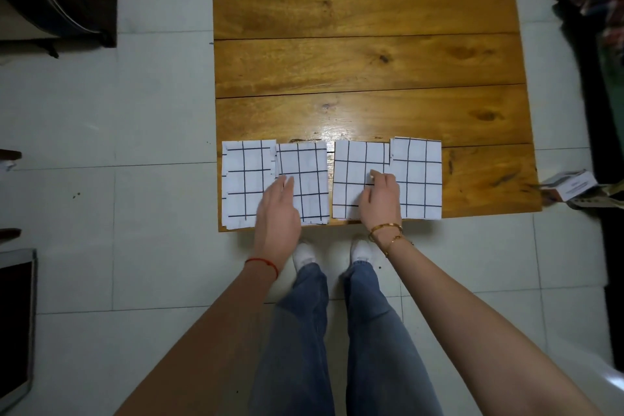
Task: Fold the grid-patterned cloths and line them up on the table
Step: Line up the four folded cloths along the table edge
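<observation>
Four folded cloths (417,176) line the table (364,61) edge under flat, open left hand (278,209) and right hand (380,199).

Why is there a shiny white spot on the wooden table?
In the head view, that spot is glare: a light bouncing off the glossy table, just behind the folded cloths. The same wide lens bends the floor tile lines near the edges, and the hands cast only faint shadows.

Bare table (364,61) beyond folded cloths (417,176)
</observation>
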The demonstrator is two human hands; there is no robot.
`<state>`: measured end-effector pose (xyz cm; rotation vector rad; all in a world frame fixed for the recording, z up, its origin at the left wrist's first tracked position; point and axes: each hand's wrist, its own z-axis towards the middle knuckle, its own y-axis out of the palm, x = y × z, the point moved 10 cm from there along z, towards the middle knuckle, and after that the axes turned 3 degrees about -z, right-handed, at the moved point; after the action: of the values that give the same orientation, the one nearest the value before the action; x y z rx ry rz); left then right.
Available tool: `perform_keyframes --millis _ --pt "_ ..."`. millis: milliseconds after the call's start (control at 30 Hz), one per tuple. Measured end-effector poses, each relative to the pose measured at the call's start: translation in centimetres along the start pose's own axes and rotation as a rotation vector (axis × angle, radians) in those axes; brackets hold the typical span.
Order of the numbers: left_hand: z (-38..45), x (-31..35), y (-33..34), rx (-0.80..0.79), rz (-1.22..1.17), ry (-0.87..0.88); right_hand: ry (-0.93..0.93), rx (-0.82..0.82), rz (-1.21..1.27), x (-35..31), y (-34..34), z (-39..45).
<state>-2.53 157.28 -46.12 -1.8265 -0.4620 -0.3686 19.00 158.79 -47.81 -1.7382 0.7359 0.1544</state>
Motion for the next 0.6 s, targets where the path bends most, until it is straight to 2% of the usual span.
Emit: perform_keyframes --millis 167,267,433,600 --pt "-0.2 5.1 5.1 -0.135 -0.022 0.079 0.029 -0.016 -0.087 3.0 -0.7 0.6" --pt "-0.1 5.7 6.8 -0.178 -0.046 0.036 0.042 -0.088 -0.074 3.8 -0.1 0.9" --pt "0.2 5.2 7.1 -0.181 -0.086 -0.032 -0.053 -0.155 -0.027 2.9 0.6 0.8" --pt "0.1 5.1 7.2 -0.178 -0.072 -0.055 -0.083 -0.138 -0.009 3.2 0.0 1.0"
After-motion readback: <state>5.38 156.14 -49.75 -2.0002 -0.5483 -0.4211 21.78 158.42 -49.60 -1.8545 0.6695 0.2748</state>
